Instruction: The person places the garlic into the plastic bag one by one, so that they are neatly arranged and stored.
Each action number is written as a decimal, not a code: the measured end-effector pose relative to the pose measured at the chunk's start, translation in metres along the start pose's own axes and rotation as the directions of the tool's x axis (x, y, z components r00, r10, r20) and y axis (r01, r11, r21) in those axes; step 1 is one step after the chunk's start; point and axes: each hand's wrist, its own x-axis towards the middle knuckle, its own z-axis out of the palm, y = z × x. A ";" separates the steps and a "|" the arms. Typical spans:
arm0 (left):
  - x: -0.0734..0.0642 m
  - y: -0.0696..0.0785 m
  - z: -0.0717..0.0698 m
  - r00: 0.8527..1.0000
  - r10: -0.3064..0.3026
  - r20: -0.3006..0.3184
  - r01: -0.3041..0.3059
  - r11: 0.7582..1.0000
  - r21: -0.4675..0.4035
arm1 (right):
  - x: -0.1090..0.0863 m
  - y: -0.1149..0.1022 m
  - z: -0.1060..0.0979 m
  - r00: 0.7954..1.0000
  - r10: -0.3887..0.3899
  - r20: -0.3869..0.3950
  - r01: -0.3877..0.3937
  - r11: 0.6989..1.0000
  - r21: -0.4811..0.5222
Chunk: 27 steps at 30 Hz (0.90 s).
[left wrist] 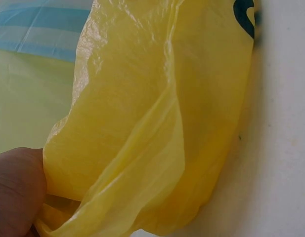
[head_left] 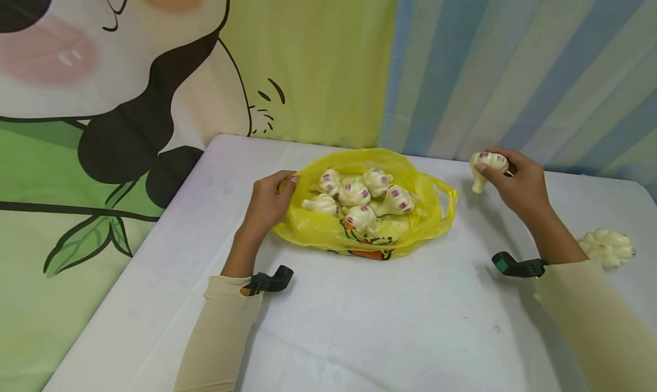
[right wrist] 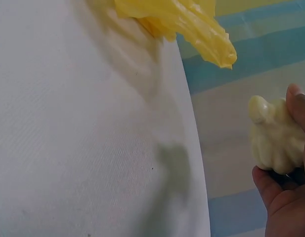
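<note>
A yellow plastic bag (head_left: 318, 232) lies with its mouth spread wide on the table, several garlic bulbs (head_left: 354, 194) inside it. My left hand (head_left: 269, 201) pinches the bag's left rim between thumb and fingers; in the left wrist view the thin yellow film (left wrist: 127, 123) runs up from the thumb. To the right of the bag, my right hand (head_left: 520, 181) grips one garlic bulb (head_left: 491, 161) above the table, its stem pointing down. The right wrist view shows this pale bulb (right wrist: 276, 136) between thumb and fingers.
Another garlic bulb (head_left: 608, 247) sits on the white table (head_left: 390, 323) at the right, beside the right forearm. The bag's handle loop (head_left: 447, 206) sticks out toward the right hand. Behind the table's far edge hangs a printed curtain (head_left: 318, 55) with a panda and stripes.
</note>
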 end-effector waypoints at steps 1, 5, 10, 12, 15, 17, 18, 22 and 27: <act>0.000 0.000 0.000 1.000 0.000 -0.001 0.000 1.000 0.000 | 0.000 -0.003 0.001 1.000 -0.004 0.003 0.004 1.000 -0.003; 0.000 -0.001 0.000 1.000 0.006 -0.004 -0.006 1.000 -0.002 | 0.002 -0.013 0.006 0.999 -0.039 0.025 0.039 0.999 -0.019; 0.000 -0.002 0.000 1.000 0.013 -0.006 -0.013 1.000 -0.006 | 0.004 -0.024 0.012 0.993 -0.090 0.077 0.090 0.996 -0.004; 0.000 -0.002 0.000 1.000 0.013 -0.008 -0.013 1.000 -0.004 | 0.005 -0.029 0.014 0.990 -0.105 0.094 0.105 0.994 0.004; 0.001 -0.002 0.001 1.000 0.006 -0.009 -0.006 1.000 -0.003 | 0.006 -0.036 0.018 0.986 -0.121 0.112 0.120 0.993 0.016; 0.001 -0.002 0.000 1.000 0.002 -0.009 -0.002 1.000 -0.004 | 0.007 -0.041 0.020 0.984 -0.129 0.124 0.128 0.992 0.022; 0.000 -0.002 0.000 1.000 0.000 -0.008 0.000 1.000 -0.007 | 0.008 -0.043 0.021 0.983 -0.131 0.131 0.129 0.991 0.023; 0.000 -0.001 0.000 1.000 0.003 -0.009 -0.003 1.000 -0.015 | 0.009 -0.051 0.024 0.978 -0.137 0.156 0.136 0.991 0.015; -0.001 0.000 0.000 1.000 0.001 -0.009 -0.001 1.000 -0.022 | 0.012 -0.064 0.031 0.968 -0.175 0.179 0.173 0.985 0.026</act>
